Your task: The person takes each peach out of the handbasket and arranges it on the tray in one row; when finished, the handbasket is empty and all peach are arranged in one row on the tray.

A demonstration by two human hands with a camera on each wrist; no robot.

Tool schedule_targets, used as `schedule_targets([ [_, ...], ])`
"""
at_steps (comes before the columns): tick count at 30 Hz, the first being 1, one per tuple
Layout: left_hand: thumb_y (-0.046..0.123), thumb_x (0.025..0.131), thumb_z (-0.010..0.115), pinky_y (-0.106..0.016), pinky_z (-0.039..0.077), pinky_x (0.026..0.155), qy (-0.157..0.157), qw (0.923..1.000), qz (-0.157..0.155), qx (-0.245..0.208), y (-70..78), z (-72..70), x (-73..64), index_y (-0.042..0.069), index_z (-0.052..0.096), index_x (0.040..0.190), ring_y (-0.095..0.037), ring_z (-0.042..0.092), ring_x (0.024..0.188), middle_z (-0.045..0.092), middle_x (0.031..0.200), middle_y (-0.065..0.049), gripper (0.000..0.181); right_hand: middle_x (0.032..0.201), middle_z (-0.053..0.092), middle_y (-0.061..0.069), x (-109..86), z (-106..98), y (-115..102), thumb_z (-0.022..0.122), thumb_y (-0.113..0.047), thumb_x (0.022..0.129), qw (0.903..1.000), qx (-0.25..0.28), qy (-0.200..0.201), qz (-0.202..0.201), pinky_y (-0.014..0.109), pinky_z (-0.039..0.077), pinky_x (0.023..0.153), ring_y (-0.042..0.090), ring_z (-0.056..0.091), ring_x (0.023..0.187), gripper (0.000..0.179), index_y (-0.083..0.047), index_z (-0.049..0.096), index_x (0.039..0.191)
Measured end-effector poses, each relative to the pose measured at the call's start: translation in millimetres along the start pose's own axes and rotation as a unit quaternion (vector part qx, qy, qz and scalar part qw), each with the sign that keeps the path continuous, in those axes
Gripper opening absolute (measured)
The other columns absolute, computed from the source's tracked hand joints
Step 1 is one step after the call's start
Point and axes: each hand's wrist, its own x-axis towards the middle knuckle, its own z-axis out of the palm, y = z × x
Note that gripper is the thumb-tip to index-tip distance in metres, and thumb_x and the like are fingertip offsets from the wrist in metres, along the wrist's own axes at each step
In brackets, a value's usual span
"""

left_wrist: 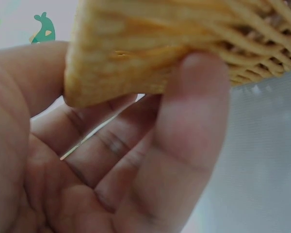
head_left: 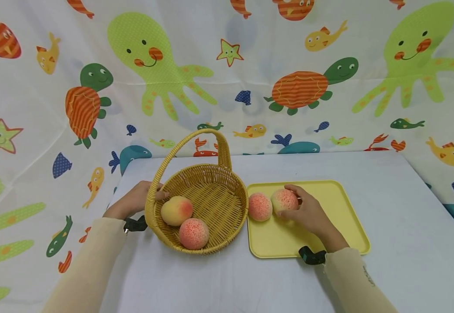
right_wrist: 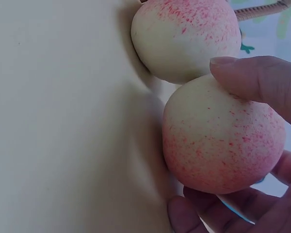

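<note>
My left hand grips the wicker basket at its left side, by the foot of the arched handle. In the left wrist view, thumb and fingers curl round the woven strip. A yellow peach with a red blush and a pink speckled peach lie in the basket. Over the yellow tray, my right hand holds a pale peach with pink speckles between thumb and fingers. Another speckled peach sits just left of it on the tray, beside the basket's rim.
The tray and basket stand side by side on a white-covered table. A white curtain printed with sea animals hangs behind the table and along its left. Dark wrist cameras sit at both cream sleeves.
</note>
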Motion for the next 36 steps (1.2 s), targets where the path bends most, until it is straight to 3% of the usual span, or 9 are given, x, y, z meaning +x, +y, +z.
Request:
schedule_targets([
  [3, 0.028, 0.101, 0.063, -0.034, 0.053, 0.08, 0.0, 0.9999, 0.009, 0.006, 0.4, -0.7, 0.0, 0.002, 0.074, 0.11, -0.021, 0.065, 0.082, 0.072, 0.087, -0.006, 0.03, 0.136, 0.058, 0.02, -0.6, -0.3, 0.4, 0.086, -0.024, 0.084, 1.0, 0.004, -0.008, 0.0, 0.034, 0.051, 0.081, 0.032, 0.059, 0.108, 0.086, -0.009, 0.042, 0.156],
  [7, 0.03, 0.101, 0.063, -0.033, 0.052, 0.082, 0.003, 0.9999, -0.001, 0.013, 0.9, -0.9, 0.2, 0.003, 0.074, 0.11, -0.022, 0.064, 0.085, 0.072, 0.089, -0.005, 0.031, 0.141, 0.056, 0.021, -2.0, -0.9, 1.9, 0.083, -0.023, 0.087, 0.9998, 0.013, -0.014, -0.009, 0.034, 0.052, 0.084, 0.033, 0.06, 0.111, 0.084, -0.008, 0.04, 0.157],
  [17, 0.028, 0.101, 0.063, -0.034, 0.052, 0.08, 0.001, 1.0, 0.002, 0.007, 0.3, 0.0, 1.2, 0.003, 0.073, 0.102, -0.021, 0.064, 0.084, 0.071, 0.085, -0.005, 0.027, 0.139, 0.058, 0.02, -2.2, 0.2, 1.3, 0.085, -0.023, 0.086, 0.9998, 0.012, 0.001, -0.012, 0.034, 0.051, 0.081, 0.032, 0.06, 0.11, 0.082, -0.008, 0.043, 0.155],
  [26, 0.028, 0.101, 0.063, -0.034, 0.053, 0.08, 0.001, 1.0, 0.008, 0.005, 1.8, 0.0, -0.3, 0.002, 0.074, 0.109, -0.02, 0.064, 0.084, 0.072, 0.088, -0.005, 0.03, 0.139, 0.058, 0.02, -2.5, 1.3, -0.1, 0.086, -0.022, 0.086, 0.9998, 0.012, 0.002, -0.013, 0.036, 0.052, 0.083, 0.034, 0.059, 0.113, 0.083, -0.007, 0.043, 0.155],
  [36, 0.032, 0.102, 0.062, -0.034, 0.053, 0.083, -0.001, 0.9997, -0.013, 0.02, 1.8, 0.0, -0.4, 0.003, 0.074, 0.116, -0.022, 0.065, 0.086, 0.073, 0.093, -0.006, 0.034, 0.14, 0.057, 0.02, -2.4, 1.3, 1.0, 0.085, -0.024, 0.086, 0.9998, 0.016, -0.001, -0.01, 0.036, 0.052, 0.082, 0.035, 0.059, 0.115, 0.084, -0.007, 0.041, 0.156],
])
